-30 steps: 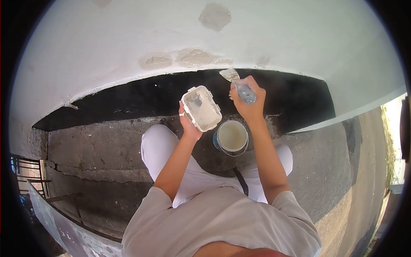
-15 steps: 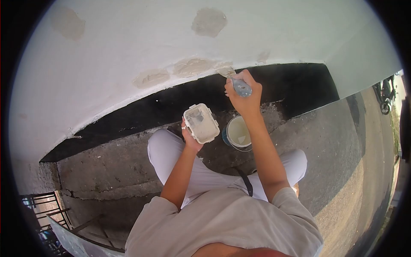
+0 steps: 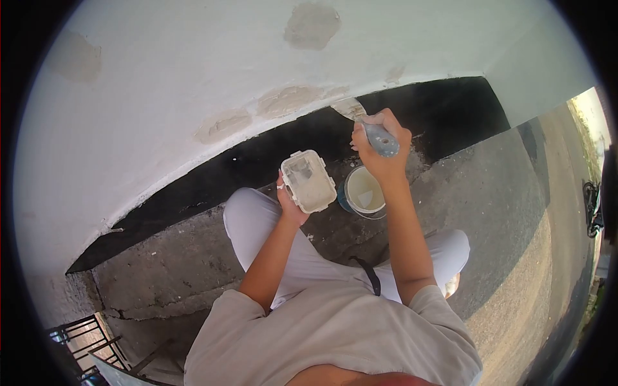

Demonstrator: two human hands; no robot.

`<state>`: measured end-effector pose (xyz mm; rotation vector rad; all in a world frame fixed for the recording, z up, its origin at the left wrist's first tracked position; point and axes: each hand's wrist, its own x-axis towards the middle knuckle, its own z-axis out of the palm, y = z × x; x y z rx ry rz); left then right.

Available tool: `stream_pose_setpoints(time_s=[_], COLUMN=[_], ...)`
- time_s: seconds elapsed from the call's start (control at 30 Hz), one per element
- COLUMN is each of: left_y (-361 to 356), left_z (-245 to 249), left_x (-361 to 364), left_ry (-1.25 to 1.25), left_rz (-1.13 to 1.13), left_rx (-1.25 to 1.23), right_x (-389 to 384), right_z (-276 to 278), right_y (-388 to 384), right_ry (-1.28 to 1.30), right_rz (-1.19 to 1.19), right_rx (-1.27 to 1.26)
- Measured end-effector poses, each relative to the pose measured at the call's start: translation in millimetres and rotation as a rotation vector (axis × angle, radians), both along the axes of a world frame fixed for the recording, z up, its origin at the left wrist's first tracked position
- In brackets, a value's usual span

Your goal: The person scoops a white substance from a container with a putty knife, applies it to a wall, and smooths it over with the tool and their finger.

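Plastic tub and putty knife in use at a wall, with the bucket (image 3: pixel 344 199) as reference point. The bucket stands open on the concrete ground (image 3: pixel 187 248), between the knees of the seated person, where either arm can probably reach it; a pale triangular shape inside cannot be identified. To the left of the bucket, and raised above the ground, the left hand (image 3: pixel 291 206) grasps the plastic tub (image 3: pixel 308 154) from its left side and apparently from beneath, the fingers below being hidden. This grip leaves the tub's mouth clear and turned upward, presumably to keep the pale paste (image 3: pixel 314 189) in and within reach of the blade. Beyond the bucket, the right hand (image 3: pixel 385 165) is closed around the grey handle of the putty knife (image 3: pixel 349 108), whose blade points away from the body and toward the left; such a hold likely allows the wrist to set the blade's angle. The blade's tip lies at the border of the black band (image 3: pixel 438 109) and the white wall (image 3: pixel 193 77), both beyond the bucket; whether it touches the wall cannot be told. Farther beyond the bucket and to its left, rough beige patches (image 3: pixel 290 100) lie along the wall's lower edge.
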<state>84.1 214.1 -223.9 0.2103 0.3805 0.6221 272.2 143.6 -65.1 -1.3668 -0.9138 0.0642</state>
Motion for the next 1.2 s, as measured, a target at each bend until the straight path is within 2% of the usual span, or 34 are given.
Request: stream_pose_setpoints(time_s=[0.17,0.47,0.6,0.63,0.77,0.87,0.97,1.07,1.2], left_y=[3.3,2.9,4.6,4.3,5.2,8.3,9.9,6.4,6.8], left_z=[-10.7,-9.1,-16.8,-17.4,-25.5,-24.0,-25.0,-23.9,-29.7], left_x=[-5.7,-5.9,1.8,4.7,11.7,16.1,18.8,20.7,23.1], left_ry=[0.03,-0.005,0.028,0.024,0.011,0.054,0.013,-0.021,0.067], left_rz=[-0.007,-0.018,-0.016,-0.023,-0.088,-0.106,-0.098,-0.083,-0.122], left_rx=[-0.006,-0.106,-0.105,-0.116,-0.108,-0.116,-0.145,-0.169,-0.173], right_x=[8.7,-0.6,0.2,0.3,0.8,-7.2,-6.4,-6.9,-17.3], right_z=[2.7,51.8,35.2,30.3,30.1,43.4,32.6,18.9,23.6], right_y=[19.9,27.7,17.4,20.5,32.8,29.1,25.5,27.3,39.6], right_ry=[-0.057,0.051,0.051,-0.013,-0.007,-0.17,0.022,0.018,0.131], right_rz=[-0.026,-0.089,-0.096,-0.105,-0.122,-0.136,-0.111,-0.056,-0.094], right_rx=[-0.105,-0.143,-0.206,-0.228,-0.242,-0.262,-0.213,-0.248,-0.2])
